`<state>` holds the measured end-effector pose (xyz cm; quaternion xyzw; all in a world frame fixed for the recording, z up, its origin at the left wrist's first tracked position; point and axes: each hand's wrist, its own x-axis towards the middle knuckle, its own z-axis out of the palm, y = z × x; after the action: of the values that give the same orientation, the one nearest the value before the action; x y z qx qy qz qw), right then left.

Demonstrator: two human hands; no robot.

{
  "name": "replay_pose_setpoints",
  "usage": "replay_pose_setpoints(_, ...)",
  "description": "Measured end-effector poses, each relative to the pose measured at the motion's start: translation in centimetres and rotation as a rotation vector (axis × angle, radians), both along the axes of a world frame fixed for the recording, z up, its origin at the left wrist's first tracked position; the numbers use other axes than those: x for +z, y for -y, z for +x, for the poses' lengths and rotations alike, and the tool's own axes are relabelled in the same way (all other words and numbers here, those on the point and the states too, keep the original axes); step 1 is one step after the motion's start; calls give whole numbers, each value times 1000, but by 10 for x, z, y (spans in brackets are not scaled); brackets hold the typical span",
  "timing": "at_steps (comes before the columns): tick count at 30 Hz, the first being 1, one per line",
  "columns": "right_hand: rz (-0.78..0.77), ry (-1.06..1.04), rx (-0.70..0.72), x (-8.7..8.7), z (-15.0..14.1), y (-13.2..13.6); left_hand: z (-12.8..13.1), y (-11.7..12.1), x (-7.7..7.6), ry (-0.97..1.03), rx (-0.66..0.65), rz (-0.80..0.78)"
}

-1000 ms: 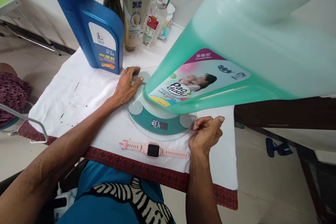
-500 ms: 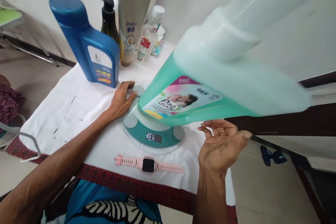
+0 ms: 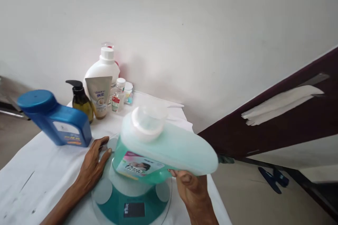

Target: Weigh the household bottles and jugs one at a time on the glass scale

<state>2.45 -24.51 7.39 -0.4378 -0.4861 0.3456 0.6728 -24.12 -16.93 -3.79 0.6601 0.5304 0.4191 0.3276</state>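
Observation:
A large green liquid detergent bottle (image 3: 169, 144) with a pale cap stands tilted over the round glass weighing scale (image 3: 113, 202), its base on the plate. On the bottle's right side, my right hand (image 3: 191, 190) has its fingers curled in at the handle; part of the grip is hidden behind the bottle. My left hand (image 3: 92, 161) rests at the scale's left edge, thumb and fingers apart, fingertips touching the rim. Faint marks show on the scale's dark display (image 3: 134, 210), too blurred to read.
Left of the scale stands a blue bottle (image 3: 59, 123). Behind are a dark pump bottle (image 3: 81, 103), a Rejoice tube (image 3: 99, 95), a white jug (image 3: 99, 68) and a small clear bottle (image 3: 118, 98). White cloth (image 3: 23, 165) covers the table. Slippers (image 3: 273, 179) lie on the floor.
My view has tilted up, and the pink watch has left it. My right hand went from open beside the bottle to curled at its handle. My left hand stays by the scale's rim.

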Motion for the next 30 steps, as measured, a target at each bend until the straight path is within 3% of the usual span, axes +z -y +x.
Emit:
replay_pose_setpoints(3,-37,-99,2,18,-5,-12,-1,-1,1,-26,16,-38)
replay_pose_setpoints(6,20,-182,-100,43,0,-34,-1,-2,3,-55,34,-60)
replay_pose_setpoints(9,117,-185,-261,61,22,-68,0,0,4,-55,50,-56)
replay_pose_setpoints(12,130,-130,-419,66,54,-113,1,1,4,-48,56,-46)
replay_pose_setpoints(20,-15,-154,-730,35,126,-222,4,3,-3,-66,83,-2)
replay_pose_setpoints(25,-134,-180,-840,11,168,-261,4,5,0,-70,83,-17)
replay_pose_setpoints(30,-162,-223,-900,2,188,-288,4,5,3,-85,91,-33)
